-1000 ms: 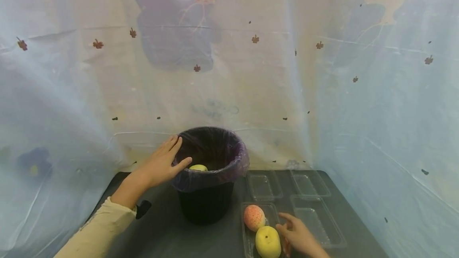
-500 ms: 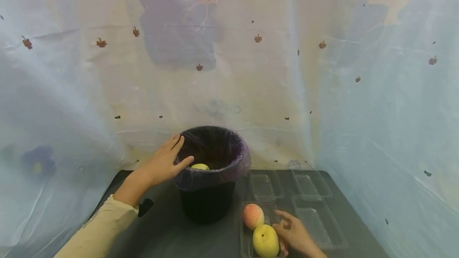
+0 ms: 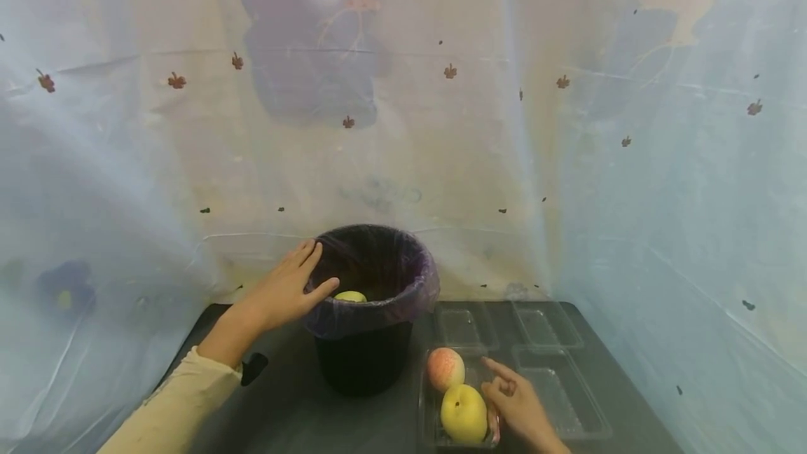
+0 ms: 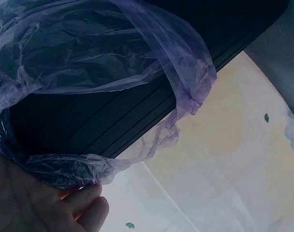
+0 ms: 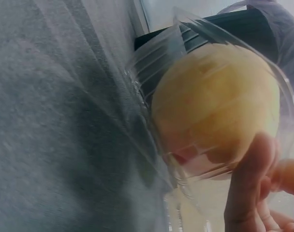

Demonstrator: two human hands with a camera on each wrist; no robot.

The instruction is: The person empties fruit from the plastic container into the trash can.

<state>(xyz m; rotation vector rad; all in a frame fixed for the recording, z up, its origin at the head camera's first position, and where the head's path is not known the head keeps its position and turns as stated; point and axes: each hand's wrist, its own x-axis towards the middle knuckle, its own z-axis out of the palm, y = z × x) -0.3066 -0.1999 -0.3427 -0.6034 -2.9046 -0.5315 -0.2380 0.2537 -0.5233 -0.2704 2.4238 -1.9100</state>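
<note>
My left hand point(image 3: 285, 291) rests with straight fingers on the left rim of a black bin point(image 3: 362, 359) lined with a purple plastic bag point(image 4: 181, 72). Inside the bin, the top of a yellow-green fruit point(image 3: 350, 296) shows. To the right, a clear plastic tray point(image 3: 430, 433) carries a pink-orange peach point(image 3: 445, 368) and a yellow round fruit point(image 3: 463, 413). My right hand point(image 3: 518, 405) pinches the tray's right side, index finger stretched forward along it. In the right wrist view the thumb point(image 5: 251, 176) presses the clear wall beside the yellow fruit; the other fingertips are partly hidden.
Several more clear trays stand on the dark table, such as one at the right point(image 3: 557, 398) and one behind point(image 3: 466, 328). A dark object point(image 3: 254, 368) lies by the left sleeve. Printed plastic sheeting point(image 3: 403, 125) surrounds the table's back and sides.
The tray with the two fruits has shifted slightly forward, and its near edge now shows. My right hand has come closer against its side. My left hand stays on the bin rim.
</note>
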